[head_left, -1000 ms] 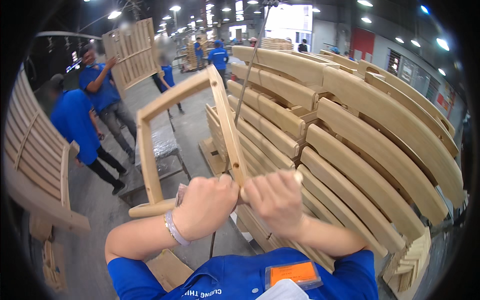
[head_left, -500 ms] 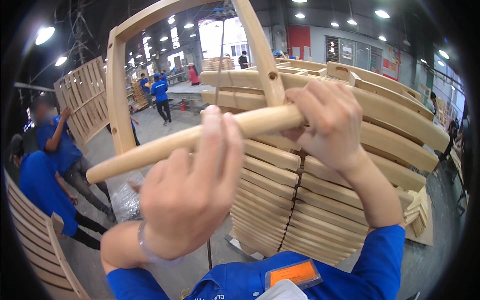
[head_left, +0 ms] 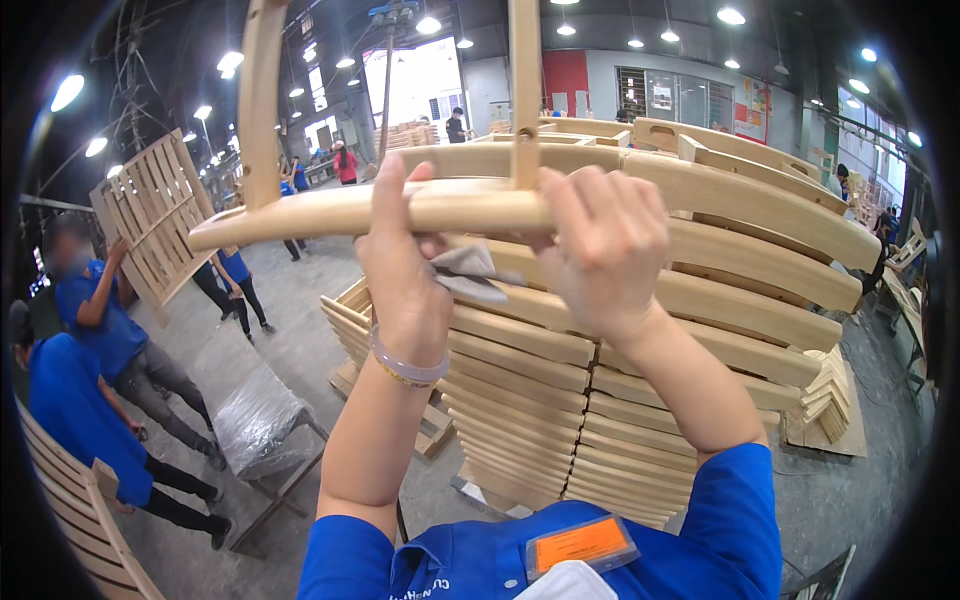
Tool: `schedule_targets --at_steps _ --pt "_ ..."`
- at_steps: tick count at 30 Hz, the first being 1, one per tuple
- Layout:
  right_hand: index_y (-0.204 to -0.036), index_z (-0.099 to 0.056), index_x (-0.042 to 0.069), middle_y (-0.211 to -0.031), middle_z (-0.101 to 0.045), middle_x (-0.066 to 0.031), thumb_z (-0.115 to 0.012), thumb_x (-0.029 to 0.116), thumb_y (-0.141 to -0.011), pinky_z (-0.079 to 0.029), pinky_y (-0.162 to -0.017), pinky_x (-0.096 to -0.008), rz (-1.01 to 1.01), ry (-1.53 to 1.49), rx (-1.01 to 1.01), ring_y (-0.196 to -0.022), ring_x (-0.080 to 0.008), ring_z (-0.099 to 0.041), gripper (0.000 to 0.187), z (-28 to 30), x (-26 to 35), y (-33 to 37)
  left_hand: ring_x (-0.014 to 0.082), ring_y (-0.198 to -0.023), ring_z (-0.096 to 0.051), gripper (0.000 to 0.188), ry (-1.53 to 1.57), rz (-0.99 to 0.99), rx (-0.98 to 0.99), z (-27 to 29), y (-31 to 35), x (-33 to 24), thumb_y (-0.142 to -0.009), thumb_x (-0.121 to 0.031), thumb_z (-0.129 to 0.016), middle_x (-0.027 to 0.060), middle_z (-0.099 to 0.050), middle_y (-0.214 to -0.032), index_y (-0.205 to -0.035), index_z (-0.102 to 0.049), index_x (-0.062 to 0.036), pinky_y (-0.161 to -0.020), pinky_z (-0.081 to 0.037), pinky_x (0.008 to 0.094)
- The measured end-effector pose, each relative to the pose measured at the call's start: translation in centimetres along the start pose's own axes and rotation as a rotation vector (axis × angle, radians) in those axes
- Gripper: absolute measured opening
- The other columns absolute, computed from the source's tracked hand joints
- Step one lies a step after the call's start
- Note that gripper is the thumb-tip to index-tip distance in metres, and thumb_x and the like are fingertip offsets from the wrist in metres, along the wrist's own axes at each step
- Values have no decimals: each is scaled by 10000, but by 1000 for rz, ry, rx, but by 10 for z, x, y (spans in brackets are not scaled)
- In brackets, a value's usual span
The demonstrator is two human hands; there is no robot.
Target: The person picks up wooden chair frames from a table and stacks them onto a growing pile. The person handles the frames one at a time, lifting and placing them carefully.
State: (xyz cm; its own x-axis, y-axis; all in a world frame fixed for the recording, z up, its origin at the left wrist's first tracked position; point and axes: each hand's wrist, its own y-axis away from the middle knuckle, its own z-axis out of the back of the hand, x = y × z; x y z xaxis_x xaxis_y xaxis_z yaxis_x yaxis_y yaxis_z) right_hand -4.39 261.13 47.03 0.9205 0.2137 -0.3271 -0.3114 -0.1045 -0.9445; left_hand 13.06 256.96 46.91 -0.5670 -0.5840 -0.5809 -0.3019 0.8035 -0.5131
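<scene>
A pale wooden frame (head_left: pixel 320 210) with a rounded crossbar and two upright legs is held up in front of me. Around the middle of its crossbar my left hand (head_left: pixel 405 270) is closed, thumb side up. From under that hand, by the palm, sticks out a folded grey sheet (head_left: pixel 475 270); whether it is cloth or abrasive paper I cannot tell. My right hand (head_left: pixel 605 245) grips the crossbar's right end, next to one leg, with its knuckles toward me. The fingertips of the right hand are hidden behind the wood.
Stacked curved wooden slats (head_left: pixel 640 420) rise just beyond my hands, with larger frames (head_left: pixel 740 200) on top. At left stand a plastic-wrapped stool (head_left: pixel 260 410) and co-workers in blue shirts (head_left: pixel 80 400); one holds a slatted panel (head_left: pixel 150 210). Another slatted panel (head_left: pixel 85 510) leans at lower left.
The frame has swung from a slant to nearly level, its legs now pointing up. My left hand has gone from fingers laid across the bar to a grip around it, and the grey sheet has come into sight.
</scene>
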Motion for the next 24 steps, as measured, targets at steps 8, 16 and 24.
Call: schedule_targets --at_steps 8,16,24 --pt "-1198 -694 141 -1344 -635 -87 -696 63 -818 -412 -1169 -469 485 -20 -11 -1270 -282 -557 388 28 -52 -55 45 -569 -586 317 -160 26 33 56 -59 -49 -926 -288 -653 135 -761 -1042 -1051 -656 3 -452 -414 191" --pt "-1271 -564 128 -1436 -600 -108 -648 190 -963 -290 -1263 -490 904 295 263 -1431 -269 -489 326 40 -113 -131 214 -791 -731 548 -344 115 220 64 -76 -103 -897 -310 -660 212 -739 -1102 -1271 -477 47 -747 -623 278" --pt "-1340 -503 125 -1434 -597 -129 -676 428 -956 -194 -1289 -532 1130 52 441 -1465 -256 -445 519 34 -126 -150 190 -797 -739 453 -507 116 338 77 -103 -105 -889 -346 -671 150 -760 -1014 -1148 -624 24 -694 -621 295"
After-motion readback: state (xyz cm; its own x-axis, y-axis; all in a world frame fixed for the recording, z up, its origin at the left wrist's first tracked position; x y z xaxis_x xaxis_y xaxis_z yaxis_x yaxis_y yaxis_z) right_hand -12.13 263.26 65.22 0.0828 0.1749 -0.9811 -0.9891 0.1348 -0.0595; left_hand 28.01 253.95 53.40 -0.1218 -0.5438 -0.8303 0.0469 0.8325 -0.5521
